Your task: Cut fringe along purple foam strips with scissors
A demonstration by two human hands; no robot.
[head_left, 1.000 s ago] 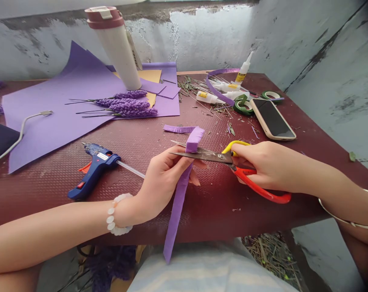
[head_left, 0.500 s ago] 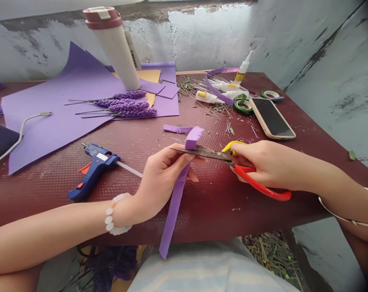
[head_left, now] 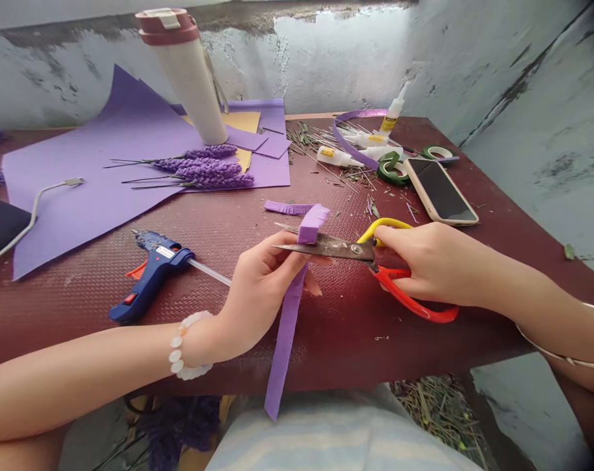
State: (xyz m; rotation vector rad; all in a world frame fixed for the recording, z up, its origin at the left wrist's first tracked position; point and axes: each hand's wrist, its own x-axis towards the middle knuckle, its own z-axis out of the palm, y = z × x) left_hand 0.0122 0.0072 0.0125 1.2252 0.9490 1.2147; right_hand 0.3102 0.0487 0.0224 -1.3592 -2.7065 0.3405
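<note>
The left hand [head_left: 262, 291] was clamped on a purple foam strip [head_left: 287, 340], steadying it against the open scissors [head_left: 333, 248], which the right hand [head_left: 429, 261] gripped.

Your left fingers [head_left: 290, 261] pinch a long purple paper strip [head_left: 287, 333], its fringed end folded over above them (the plain tail hangs well below). Open scissors [head_left: 331, 248], red and yellow handles under your right fingers [head_left: 405, 245], straddle the strip just past those left fingertips.
</note>
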